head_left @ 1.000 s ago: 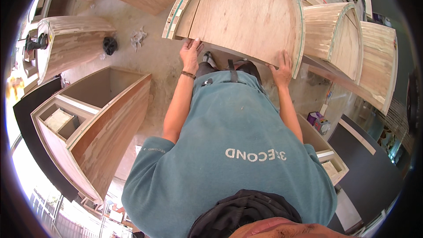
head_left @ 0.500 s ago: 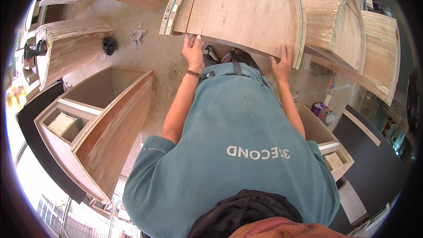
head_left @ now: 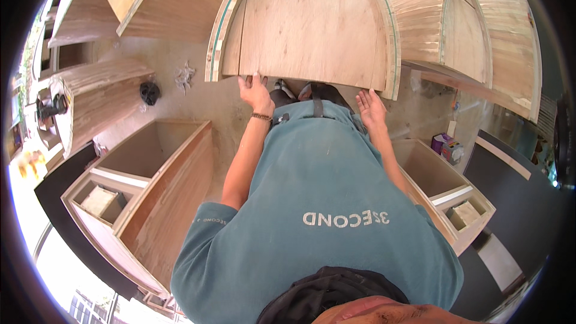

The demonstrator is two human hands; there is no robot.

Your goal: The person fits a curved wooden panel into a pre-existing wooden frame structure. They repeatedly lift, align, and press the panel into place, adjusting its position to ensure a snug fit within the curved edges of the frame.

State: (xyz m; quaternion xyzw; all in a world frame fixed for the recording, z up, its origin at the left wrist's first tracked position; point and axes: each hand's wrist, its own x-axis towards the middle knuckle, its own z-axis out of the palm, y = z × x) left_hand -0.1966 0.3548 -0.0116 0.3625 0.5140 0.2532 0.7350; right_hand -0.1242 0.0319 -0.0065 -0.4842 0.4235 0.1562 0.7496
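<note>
In front of me is an arched plywood cabinet piece [head_left: 312, 24], with a pale laminated rim and a thin green line along its curve. Its straight edge faces me. My left hand [head_left: 256, 95], with a beaded bracelet at the wrist, grips that edge near the left corner, fingertips at the board. Near the right corner, my right hand [head_left: 372, 109] has its fingers apart and stretched toward the edge. Whether it bears any of the weight I cannot tell. The underside of the piece is hidden.
Open wooden cabinets stand at my left [head_left: 162, 192] and right [head_left: 447, 198]. More curved wooden pieces [head_left: 462, 36] crowd the far right. A power tool [head_left: 53, 108] rests on a piece at the left. On the floor lie a black bag [head_left: 149, 93] and crumpled plastic [head_left: 185, 78].
The arched piece has shifted left and its right side has come nearer, so its edge looks more level. My right hand has moved from the board's face to below its edge.
</note>
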